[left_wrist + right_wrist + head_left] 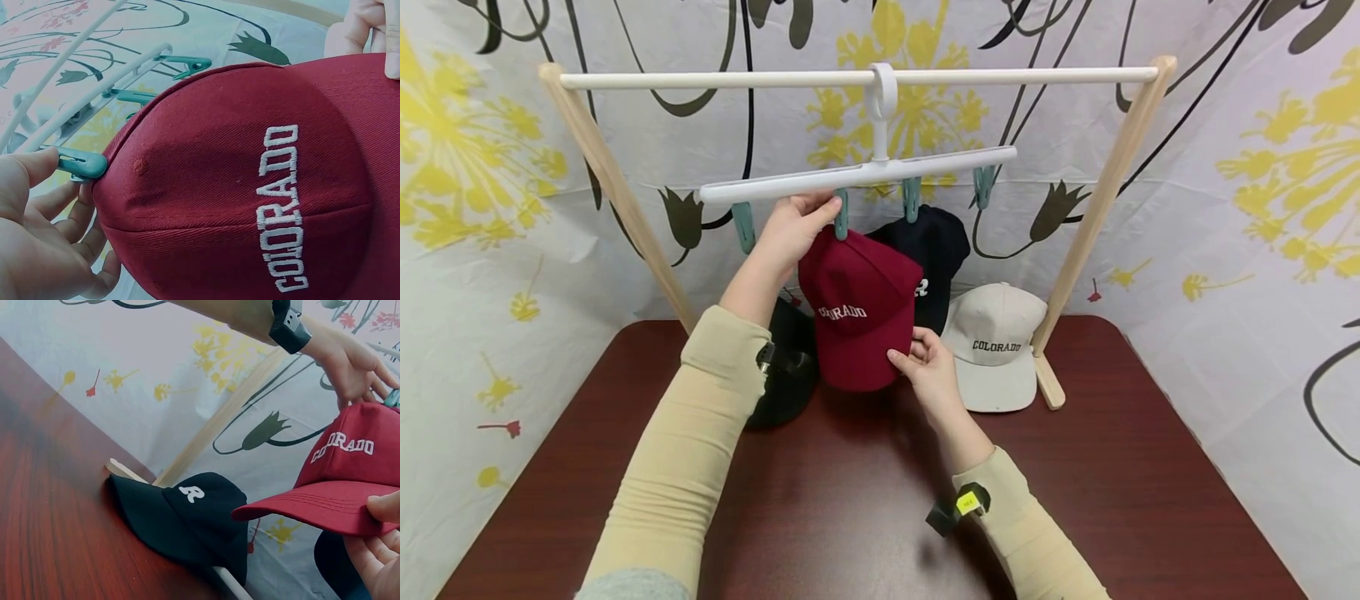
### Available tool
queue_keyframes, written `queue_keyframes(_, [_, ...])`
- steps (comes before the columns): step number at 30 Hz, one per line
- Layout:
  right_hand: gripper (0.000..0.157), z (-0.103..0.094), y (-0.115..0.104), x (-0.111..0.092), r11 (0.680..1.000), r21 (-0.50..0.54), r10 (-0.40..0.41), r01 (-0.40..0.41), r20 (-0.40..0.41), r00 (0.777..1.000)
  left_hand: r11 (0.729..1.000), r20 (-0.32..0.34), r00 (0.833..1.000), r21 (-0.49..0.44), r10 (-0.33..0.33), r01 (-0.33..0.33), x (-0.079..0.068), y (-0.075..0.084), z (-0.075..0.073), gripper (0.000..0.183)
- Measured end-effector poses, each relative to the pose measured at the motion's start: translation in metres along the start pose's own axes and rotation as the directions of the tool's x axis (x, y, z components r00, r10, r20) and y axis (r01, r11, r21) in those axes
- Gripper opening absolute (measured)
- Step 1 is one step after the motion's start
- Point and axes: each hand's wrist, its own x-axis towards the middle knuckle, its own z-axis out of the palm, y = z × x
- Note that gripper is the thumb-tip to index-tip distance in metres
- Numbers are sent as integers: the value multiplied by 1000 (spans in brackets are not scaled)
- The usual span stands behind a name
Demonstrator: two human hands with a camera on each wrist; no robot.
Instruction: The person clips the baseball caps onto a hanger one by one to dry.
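A dark red cap (pixel 859 312) lettered COLORADO is held up below a white hanger (pixel 850 177), its brim slanting down. My left hand (pixel 797 229) pinches a teal clip (pixel 84 164) between thumb and fingers. The tip of that clip meets the cap's edge; whether it bites the fabric I cannot tell. At the brim's side, my right hand (pixel 928 367) grips the edge, thumb on top and fingers beneath, as the right wrist view shows. More teal clips hang along the bar, among them one clip (pixel 912 198) right of the cap.
The hanger hooks on the rod (pixel 715 80) of a wooden rack. Behind the red cap is a navy cap (pixel 943 242). A beige cap (pixel 996 333) stands by the right post, and a black cap (pixel 206 515) lies on the dark red table (pixel 850 500) at left.
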Motion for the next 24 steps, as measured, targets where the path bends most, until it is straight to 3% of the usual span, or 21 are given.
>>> queue_keyframes(15, [35, -4, 10, -2, 1000, -16, 12, -12, 13, 1000, 997, -25, 999, 72, 37, -35, -9, -12, -2, 42])
queue_keyframes(24, [38, -8, 13, -2, 1000, -20, 12, -12, 8, 1000, 997, -29, 997, 51, 65, -64, -12, -23, -7, 42])
